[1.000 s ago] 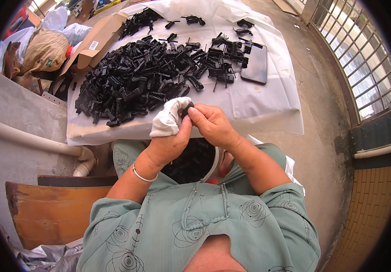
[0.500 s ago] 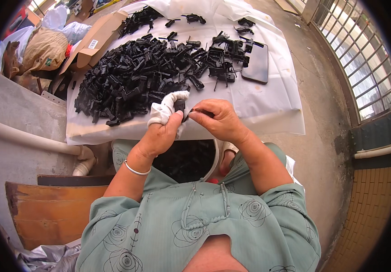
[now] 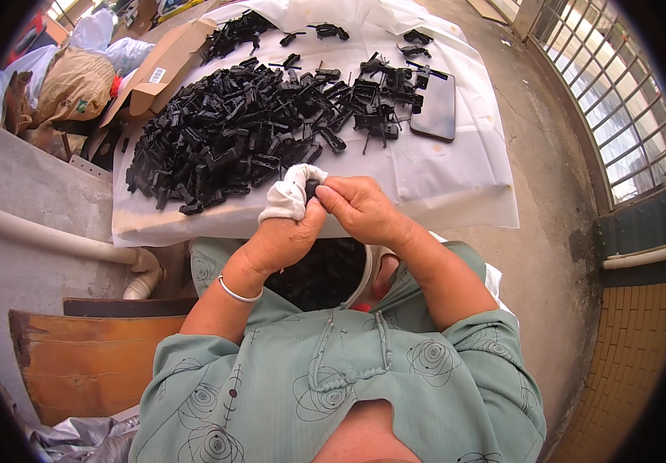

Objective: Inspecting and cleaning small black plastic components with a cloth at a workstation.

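White-covered table (image 3: 456, 181), hands (image 3: 365, 208) rejoined, black part (image 3: 311, 188) between

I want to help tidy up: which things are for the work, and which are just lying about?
Probably for the work:
black part between left hand and right hand
white cloth
heaped black pieces
white-rimmed bucket

Probably just lying about:
phone-like slab
cardboard box
stuffed bags

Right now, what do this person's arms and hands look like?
Short, loose grey-green sleeves printed with dark circular line drawings leave the forearms bare. A thin, silvery bangle circles the left wrist. White fabric partly covers the left hand; the right hand is uncovered.
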Demonstrator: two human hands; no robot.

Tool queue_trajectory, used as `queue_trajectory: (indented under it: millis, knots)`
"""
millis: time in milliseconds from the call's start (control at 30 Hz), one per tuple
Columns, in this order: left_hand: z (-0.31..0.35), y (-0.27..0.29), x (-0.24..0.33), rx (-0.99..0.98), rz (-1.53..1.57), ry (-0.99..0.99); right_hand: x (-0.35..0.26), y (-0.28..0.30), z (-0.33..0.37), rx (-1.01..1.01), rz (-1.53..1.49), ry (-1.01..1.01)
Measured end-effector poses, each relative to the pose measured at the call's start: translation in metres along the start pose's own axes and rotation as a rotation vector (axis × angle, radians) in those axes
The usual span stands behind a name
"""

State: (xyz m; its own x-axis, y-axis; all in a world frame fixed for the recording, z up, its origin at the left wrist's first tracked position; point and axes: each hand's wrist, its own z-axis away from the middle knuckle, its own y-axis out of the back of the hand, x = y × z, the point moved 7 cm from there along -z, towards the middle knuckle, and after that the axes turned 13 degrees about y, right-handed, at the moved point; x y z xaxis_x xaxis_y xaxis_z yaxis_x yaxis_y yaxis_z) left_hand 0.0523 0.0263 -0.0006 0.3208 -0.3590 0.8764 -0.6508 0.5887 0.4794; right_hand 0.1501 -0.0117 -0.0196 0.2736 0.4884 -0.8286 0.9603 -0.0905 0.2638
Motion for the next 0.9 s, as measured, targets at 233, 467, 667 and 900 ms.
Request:
queue_trajectory:
  millis: [233,467,667,900]
  knots:
    - [0.002,0.013,0.011,0.066,-0.055,-0.063,-0.003,-0.006,-0.006,0.1,0.094,0.143]
    - [-0.033,0.108,0.032,0.555,-0.765,-0.291,0.003,-0.001,-0.014,0.054,0.613,0.195]
    - [-0.014,0.076,0.0,0.396,-0.361,-0.224,0.018,-0.02,-0.021,-0.165,0.879,0.047]
    - [-0.005,0.026,-0.005,-0.141,-0.147,-0.054,-0.003,-0.008,-0.008,-0.113,0.506,0.28]
